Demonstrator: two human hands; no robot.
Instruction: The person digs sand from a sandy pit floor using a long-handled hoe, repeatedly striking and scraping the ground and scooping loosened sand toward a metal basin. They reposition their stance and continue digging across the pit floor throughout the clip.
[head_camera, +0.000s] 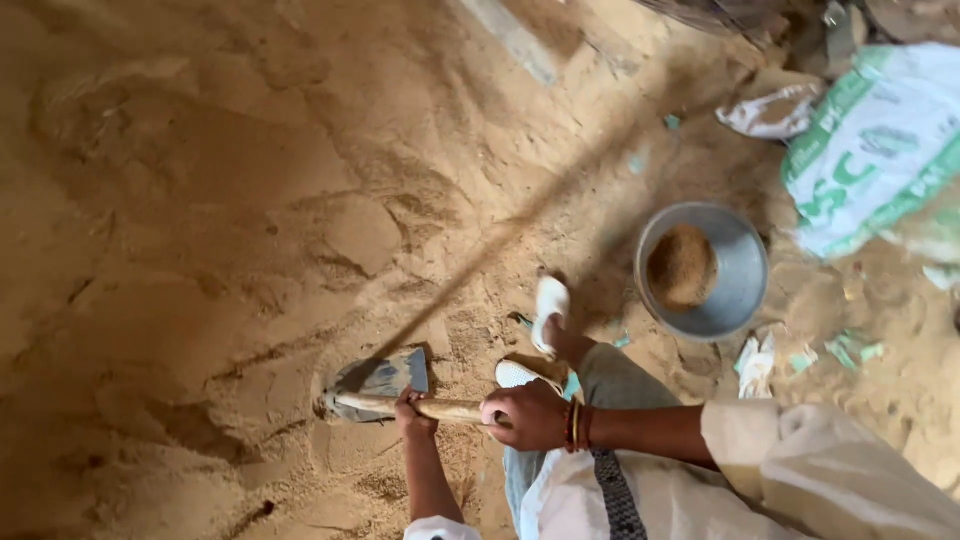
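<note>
The blade of the hoe (378, 380) is partly sunk in the sand (200, 200), so its cutting edge cannot be seen. The left hand (413, 412) and the right hand (528, 415) cover stretches of the wooden handle (445, 408), and the handle's near end is hidden under the right hand. The printed sack (880, 150) is cut off by the right edge and is blurred. The small green and white scraps (850, 350) near the metal pan (705, 270) are too small to tell apart. Both forearms run out of the bottom edge.
</note>
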